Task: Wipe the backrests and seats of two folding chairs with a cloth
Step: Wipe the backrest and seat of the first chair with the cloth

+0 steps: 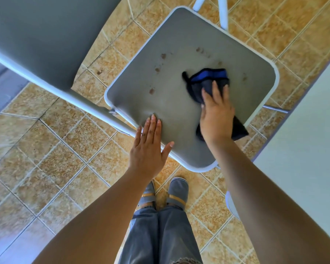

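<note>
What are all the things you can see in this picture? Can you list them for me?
seat: one, grey with white rim, centre
backrest: one, grey, upper left
chair legs: two, white, top edge
cloth: one, dark blue, on the seat
dirty spots: several, brown, on the seat
floor tiles: many, tan, all around
pale surface: one, whitish, right edge
slippers: two, grey, bottom centre
trousers: one pair, grey-blue, bottom
left hand: flat on the seat's near edge
right hand: pressing the cloth

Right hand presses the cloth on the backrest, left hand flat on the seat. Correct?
No. The head view shows the right hand pressing the cloth on the seat, not the backrest. The left hand is flat on the seat, as said.
</note>
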`<state>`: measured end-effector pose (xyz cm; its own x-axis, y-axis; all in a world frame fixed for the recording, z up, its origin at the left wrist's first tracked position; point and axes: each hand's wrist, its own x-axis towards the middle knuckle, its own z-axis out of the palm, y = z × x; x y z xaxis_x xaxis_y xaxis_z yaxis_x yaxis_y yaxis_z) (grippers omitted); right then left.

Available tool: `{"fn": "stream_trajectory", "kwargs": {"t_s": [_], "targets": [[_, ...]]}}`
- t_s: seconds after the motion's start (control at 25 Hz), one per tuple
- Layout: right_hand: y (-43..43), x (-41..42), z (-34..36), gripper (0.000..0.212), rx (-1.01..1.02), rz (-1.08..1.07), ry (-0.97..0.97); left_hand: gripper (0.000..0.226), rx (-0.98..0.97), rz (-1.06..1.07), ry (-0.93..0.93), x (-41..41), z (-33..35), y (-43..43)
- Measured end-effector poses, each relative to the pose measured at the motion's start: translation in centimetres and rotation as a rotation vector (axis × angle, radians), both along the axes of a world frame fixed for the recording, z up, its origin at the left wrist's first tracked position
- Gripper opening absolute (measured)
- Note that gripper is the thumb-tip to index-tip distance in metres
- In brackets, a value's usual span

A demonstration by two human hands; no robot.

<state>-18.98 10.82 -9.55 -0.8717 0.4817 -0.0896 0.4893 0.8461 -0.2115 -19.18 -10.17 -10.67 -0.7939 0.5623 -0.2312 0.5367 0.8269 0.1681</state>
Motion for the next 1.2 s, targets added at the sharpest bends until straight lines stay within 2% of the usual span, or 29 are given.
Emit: {"fn": "stream_trajectory", "kwargs": {"t_s": [0.16,0.28,0.44,0.56,0.72,0.76,0.84,0.92,1.0,1.08,1.2], "targets": [[-2.7,4.8,-0.1,0.05,0.042,0.239,-0.003,0.073,0.085,0.033,0.023,-1.4,0.6,2.5],[1.8,6.2,0.3,0.047,0.074,0.123,0.003,0.075,0.069,-0.042,0.057,-2.6,0.2,4.3],[5.3,1.4,-0.1,0.043,0.045,-0.086,0.006,0.078,-0.016,-0.129,0.098,-3.6,-1.6,5.4],[2.5,-0.2,-0.3,0.046,0.041,0.005,0.004,0.083,-0.028,-0.112,0.085,-3.7,-1.9,5.8],[0.8,4.6,0.0,0.051,0.049,0.217,-0.009,0.086,-0.029,-0.132,0.06,-4.0,-1.8,5.8],[1.8,5.6,0.2,0.051,0.06,0.21,0.005,0.086,-0.022,-0.128,0.06,-4.0,-1.8,5.7],[4.9,5.8,0.3,0.048,0.084,0.069,0.027,0.085,-0.011,-0.122,0.056,-4.0,-2.0,5.7],[8.2,3.5,0.3,0.045,0.087,-0.15,0.033,0.086,-0.007,-0.127,0.052,-4.1,-2.1,5.6],[10.7,-1.0,0.2,0.044,0.064,-0.273,0.023,0.086,-0.015,-0.125,0.043,-4.3,-2.2,5.7],[10.6,-5.2,0.0,0.046,0.039,-0.255,-0.021,0.086,-0.021,-0.118,0.036,-4.2,-2.2,5.7],[6.4,-6.6,-0.6,0.049,0.051,-0.031,-0.026,0.086,-0.032,-0.123,0.03,-4.2,-2.1,5.7]]}}
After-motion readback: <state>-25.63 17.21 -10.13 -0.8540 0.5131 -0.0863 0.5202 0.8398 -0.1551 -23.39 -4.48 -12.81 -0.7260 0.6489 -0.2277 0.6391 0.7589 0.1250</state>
